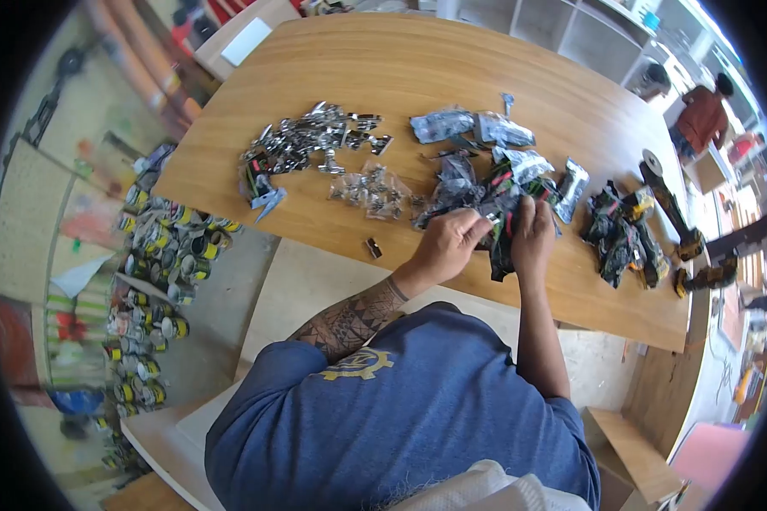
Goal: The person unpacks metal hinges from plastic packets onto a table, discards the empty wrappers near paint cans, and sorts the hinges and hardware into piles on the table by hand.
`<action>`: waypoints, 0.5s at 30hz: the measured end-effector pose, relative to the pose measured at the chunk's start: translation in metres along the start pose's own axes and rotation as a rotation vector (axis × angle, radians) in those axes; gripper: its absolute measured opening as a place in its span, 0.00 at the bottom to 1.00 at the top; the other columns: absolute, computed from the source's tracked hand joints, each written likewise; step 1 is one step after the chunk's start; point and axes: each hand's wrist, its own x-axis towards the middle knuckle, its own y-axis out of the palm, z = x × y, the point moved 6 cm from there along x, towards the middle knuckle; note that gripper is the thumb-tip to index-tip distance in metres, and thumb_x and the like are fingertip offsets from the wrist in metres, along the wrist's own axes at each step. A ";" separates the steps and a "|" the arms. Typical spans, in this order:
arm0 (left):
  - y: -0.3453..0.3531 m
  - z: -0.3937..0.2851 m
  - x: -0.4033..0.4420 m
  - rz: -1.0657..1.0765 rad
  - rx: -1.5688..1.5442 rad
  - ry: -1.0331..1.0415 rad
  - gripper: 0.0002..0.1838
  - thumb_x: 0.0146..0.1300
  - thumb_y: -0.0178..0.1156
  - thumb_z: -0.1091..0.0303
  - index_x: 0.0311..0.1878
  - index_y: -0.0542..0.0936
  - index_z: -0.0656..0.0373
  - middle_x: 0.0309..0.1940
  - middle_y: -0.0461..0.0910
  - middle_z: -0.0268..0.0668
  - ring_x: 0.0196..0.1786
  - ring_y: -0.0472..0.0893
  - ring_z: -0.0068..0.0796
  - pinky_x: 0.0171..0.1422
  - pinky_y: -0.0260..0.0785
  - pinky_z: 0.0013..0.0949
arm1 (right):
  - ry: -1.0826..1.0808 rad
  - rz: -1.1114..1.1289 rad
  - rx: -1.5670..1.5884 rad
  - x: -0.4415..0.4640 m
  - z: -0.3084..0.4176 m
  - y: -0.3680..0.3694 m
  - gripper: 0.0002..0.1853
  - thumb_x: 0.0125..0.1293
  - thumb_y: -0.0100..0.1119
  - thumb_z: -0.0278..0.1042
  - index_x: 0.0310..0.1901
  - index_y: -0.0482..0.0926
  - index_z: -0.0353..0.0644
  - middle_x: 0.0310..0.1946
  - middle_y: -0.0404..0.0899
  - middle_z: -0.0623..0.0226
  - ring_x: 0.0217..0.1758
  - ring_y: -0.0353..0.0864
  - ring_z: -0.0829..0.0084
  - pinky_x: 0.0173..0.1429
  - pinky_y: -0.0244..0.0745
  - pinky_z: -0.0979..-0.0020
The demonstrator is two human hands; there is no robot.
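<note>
My left hand (pixel 452 242), below the tattooed forearm, is closed in a pinch at the left edge of a dark crumpled packet; a small light bit shows at its fingertips. My right hand (pixel 533 234) grips the dark packet (pixel 502 253) from the right, its fingers pressed together. Beyond both hands lies a heap of dark and silvery plastic packets (pixel 458 174). To the left are clear bags of small parts (pixel 371 189) and a pile of shiny metal hinges (pixel 302 138). One loose metal piece (pixel 373 248) lies near the table's front edge.
On the wooden table (pixel 358 51), more silvery packets (pixel 442 126) lie farther back. At the right are dark packets (pixel 614 238) and yellow-black power tools (pixel 689 243). Many cans (pixel 172 238) stand on the floor at left. A person (pixel 701 119) is at the far right.
</note>
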 end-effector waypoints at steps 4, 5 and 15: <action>0.009 0.004 0.009 0.107 0.040 0.018 0.19 0.80 0.62 0.60 0.32 0.75 0.63 0.25 0.73 0.47 0.28 0.76 0.49 0.35 0.68 0.47 | 0.088 0.260 0.124 -0.003 0.011 0.001 0.20 0.85 0.54 0.44 0.36 0.76 0.36 0.25 0.73 0.54 0.28 0.70 0.57 0.37 0.68 0.56; 0.010 0.003 0.010 0.112 0.033 0.024 0.19 0.80 0.62 0.60 0.33 0.76 0.62 0.25 0.73 0.46 0.28 0.76 0.48 0.34 0.67 0.46 | 0.042 0.148 0.039 0.000 0.007 -0.004 0.21 0.85 0.54 0.44 0.36 0.77 0.36 0.25 0.73 0.51 0.27 0.69 0.54 0.37 0.68 0.56; 0.023 0.020 -0.006 -0.168 -0.097 -0.142 0.13 0.82 0.60 0.64 0.39 0.81 0.61 0.25 0.79 0.39 0.27 0.81 0.33 0.33 0.70 0.40 | 0.054 -0.138 0.008 0.005 -0.061 -0.022 0.20 0.86 0.52 0.44 0.42 0.79 0.32 0.33 0.81 0.56 0.34 0.76 0.63 0.42 0.72 0.59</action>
